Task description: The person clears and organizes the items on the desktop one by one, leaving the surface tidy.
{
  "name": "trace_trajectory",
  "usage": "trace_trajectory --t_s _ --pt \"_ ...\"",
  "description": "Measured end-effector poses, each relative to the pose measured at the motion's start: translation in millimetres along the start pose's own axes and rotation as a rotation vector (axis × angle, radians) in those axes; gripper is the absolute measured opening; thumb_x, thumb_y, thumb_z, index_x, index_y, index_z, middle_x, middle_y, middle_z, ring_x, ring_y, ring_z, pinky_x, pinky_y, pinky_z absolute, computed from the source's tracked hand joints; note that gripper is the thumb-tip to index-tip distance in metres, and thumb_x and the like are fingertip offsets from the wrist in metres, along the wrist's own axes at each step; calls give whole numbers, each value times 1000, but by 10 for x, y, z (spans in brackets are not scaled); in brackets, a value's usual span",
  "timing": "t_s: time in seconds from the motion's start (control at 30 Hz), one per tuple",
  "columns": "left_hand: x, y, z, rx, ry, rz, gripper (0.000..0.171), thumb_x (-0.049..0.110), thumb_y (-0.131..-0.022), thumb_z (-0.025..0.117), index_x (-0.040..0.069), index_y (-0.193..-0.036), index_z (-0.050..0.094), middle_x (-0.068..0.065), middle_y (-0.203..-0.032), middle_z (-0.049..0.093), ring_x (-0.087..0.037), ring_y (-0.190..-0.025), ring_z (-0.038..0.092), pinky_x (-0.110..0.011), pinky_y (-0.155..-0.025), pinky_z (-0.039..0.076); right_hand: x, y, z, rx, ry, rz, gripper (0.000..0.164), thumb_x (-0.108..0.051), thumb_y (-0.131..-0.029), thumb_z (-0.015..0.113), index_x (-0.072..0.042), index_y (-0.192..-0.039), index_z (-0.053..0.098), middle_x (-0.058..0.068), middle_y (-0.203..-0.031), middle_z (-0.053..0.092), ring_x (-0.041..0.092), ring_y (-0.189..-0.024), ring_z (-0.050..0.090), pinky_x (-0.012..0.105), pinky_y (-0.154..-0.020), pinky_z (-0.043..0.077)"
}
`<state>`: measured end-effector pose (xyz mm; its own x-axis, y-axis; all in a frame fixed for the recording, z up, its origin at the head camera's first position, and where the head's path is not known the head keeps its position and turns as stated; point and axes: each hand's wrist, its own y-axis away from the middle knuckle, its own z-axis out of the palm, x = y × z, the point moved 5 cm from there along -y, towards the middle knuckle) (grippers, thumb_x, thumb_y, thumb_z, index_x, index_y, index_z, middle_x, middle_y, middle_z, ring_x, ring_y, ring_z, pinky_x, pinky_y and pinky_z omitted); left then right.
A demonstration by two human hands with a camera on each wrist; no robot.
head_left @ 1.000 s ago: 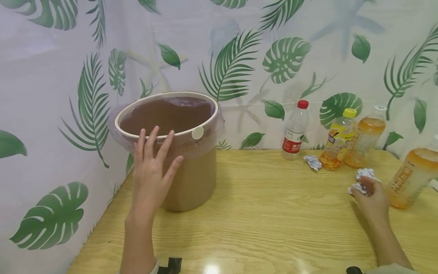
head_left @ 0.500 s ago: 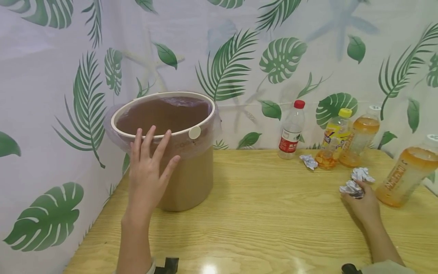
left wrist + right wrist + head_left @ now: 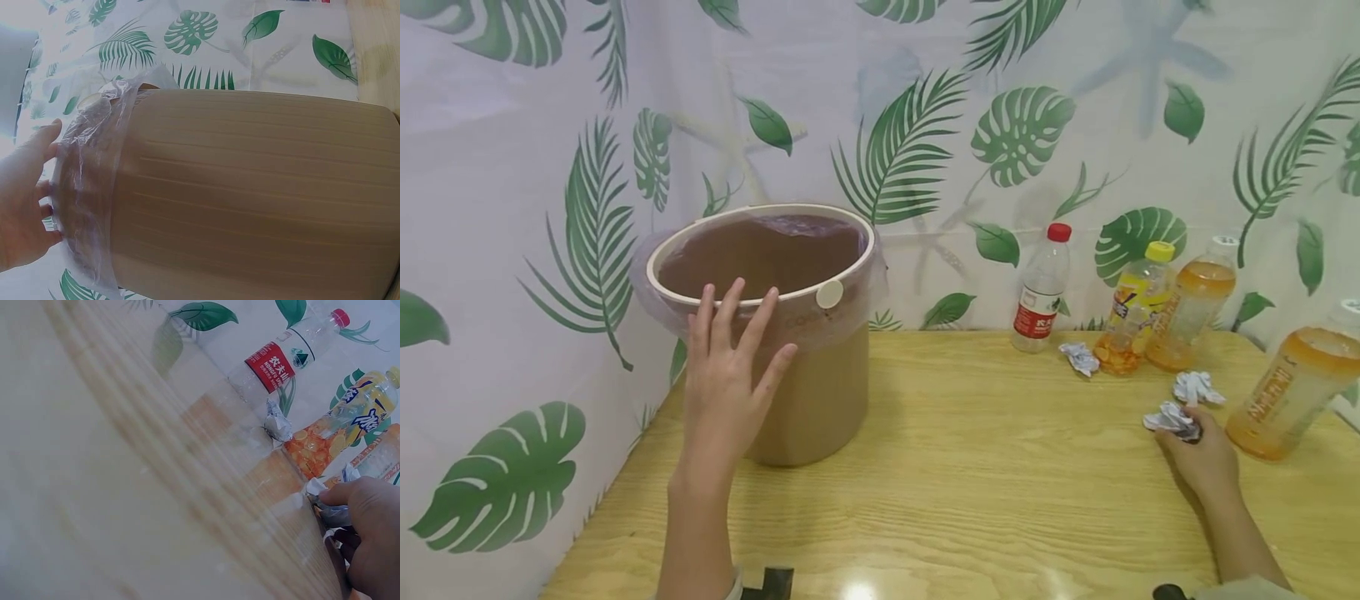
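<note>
Gripped paper (image 3: 1169, 420) shifted left; bottles (image 3: 1133, 310) stand behind.

A wood-grain table (image 3: 970, 492) carries a lined bin (image 3: 820, 392), four bottles (image 3: 1037, 308) and crumpled paper (image 3: 1198, 388).

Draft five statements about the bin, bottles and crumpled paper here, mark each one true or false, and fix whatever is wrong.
1. The trash bin has a plastic liner folded over its rim. True.
2. The trash bin lies on its side. False: the trash bin stands upright on the wooden table.
3. The right grip holds a crumpled paper ball. True.
4. In the head view, the red-capped Nongfu bottle stands right of the yellow-capped bottle. False: the red-capped Nongfu bottle stands left of the yellow-capped bottle.
5. Two loose paper balls lie on the wooden table. True.
</note>
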<state>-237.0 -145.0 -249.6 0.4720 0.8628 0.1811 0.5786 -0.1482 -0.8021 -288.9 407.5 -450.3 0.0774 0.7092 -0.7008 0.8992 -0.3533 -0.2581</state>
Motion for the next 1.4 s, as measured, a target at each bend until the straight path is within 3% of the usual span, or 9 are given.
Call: trace_trajectory --t_s 0.5,1.4 --pt "20 32 30 -6 4 1 61 56 -94 28 17 -139 41 -11 -147 24 -27 -137 3 -47 -109 4 25 104 -46 -4 20 67 56 -24 -92 53 12 -130 33 41 -126 34 56 -114 31 62 -90 28" --pt "12 -26 2 13 -4 16 60 55 -95 29 18 -140 40 -10 -147 23 -26 -137 3 -47 -109 5 -42 39 -51 25 -15 63 56 -25 -92 53 11 -131 33 40 -125 36 54 -114 33 61 -91 29"
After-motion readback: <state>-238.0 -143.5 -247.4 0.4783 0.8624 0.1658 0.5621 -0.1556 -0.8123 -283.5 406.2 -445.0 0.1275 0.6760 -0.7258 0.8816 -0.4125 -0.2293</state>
